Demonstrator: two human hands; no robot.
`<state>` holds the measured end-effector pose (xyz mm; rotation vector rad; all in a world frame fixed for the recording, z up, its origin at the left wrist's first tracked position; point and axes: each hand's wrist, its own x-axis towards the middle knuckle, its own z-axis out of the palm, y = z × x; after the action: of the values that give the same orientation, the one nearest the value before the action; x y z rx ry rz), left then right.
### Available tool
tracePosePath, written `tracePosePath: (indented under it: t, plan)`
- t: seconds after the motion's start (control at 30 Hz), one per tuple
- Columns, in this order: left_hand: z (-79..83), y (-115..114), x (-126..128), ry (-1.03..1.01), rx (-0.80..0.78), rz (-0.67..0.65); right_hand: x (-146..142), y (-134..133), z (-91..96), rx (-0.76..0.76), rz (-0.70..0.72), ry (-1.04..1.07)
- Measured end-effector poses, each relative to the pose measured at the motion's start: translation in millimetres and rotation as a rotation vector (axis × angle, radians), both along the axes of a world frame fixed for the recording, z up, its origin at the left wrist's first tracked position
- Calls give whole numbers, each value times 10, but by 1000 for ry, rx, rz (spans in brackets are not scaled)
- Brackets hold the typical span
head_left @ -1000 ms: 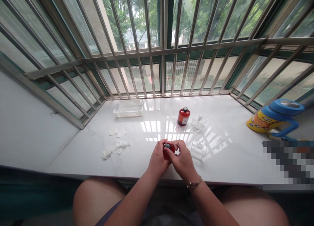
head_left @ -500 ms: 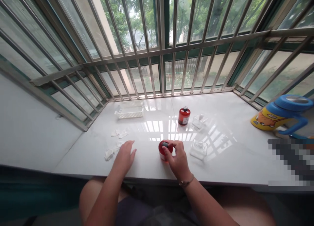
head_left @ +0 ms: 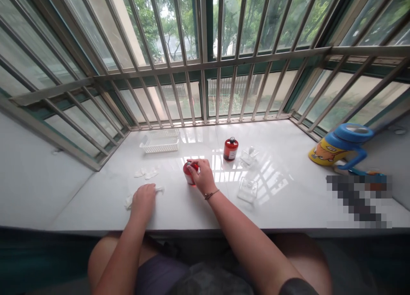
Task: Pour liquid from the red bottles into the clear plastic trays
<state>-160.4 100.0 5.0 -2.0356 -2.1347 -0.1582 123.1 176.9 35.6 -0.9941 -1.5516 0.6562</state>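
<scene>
A red bottle with a dark cap and a pale label is in my right hand, which grips it around the cap from above. The bottle is near the middle of the white tabletop, slightly tilted; I cannot tell whether its base touches. My left hand is low on the table at the left, with its fingers curled down and together. A crumpled white piece, like tissue or cotton, sticks out beside its fingers. Another white piece lies partly hidden behind the hand. Several flat white scraps lie farther back.
A second red bottle stands farther back, beside a clear glass piece. A clear square glass container lies nearer. At the back left is a white basket. A blue and yellow jug stands right, before barred windows.
My right hand has moved forward and left with the red bottle. My left hand has closed down over the white pieces at the left. The view has turned slightly to the right.
</scene>
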Motion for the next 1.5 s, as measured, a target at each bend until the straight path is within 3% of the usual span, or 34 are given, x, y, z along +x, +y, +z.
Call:
tracePosePath:
  t: [0.13, 0.23, 0.4, 0.5, 0.63, 0.77, 0.97, 1.17, 1.3, 1.5]
  plan:
    - [22, -23, 17, -23, 50, -36, -60, 162, 20, -38, 19, -44]
    - [65, -69, 53, -74, 215, -92, -69, 236, 44, -52, 25, -92]
    - [321, -238, 319, -193, 465, -243, 92, 193, 171, 25, 76, -178]
    - [564, -391, 631, -287, 556, -337, 285, -77, 278, 127, 123, -218]
    - [838, -573, 1113, -418, 603, -503, 530, -714, 331, 248, 187, -224]
    - [935, -660, 1564, -488, 584, -674, 718, -1275, 282, 186, 130, -83]
    - [767, -652, 2161, -588, 427, -837, 1148, -1571, 257, 78, -160, -36]
    - [328, -227, 2682, -843, -15, -777, 1912, -1480, 342, 71, -633, -217]
    - [116, 115, 2986, -951, -250, -744, 2160, -1332, 304, 20, -652, -287]
    - [-11, 342, 3250, -976, -251, -829, 2150, -1156, 143, -12, -585, -351]
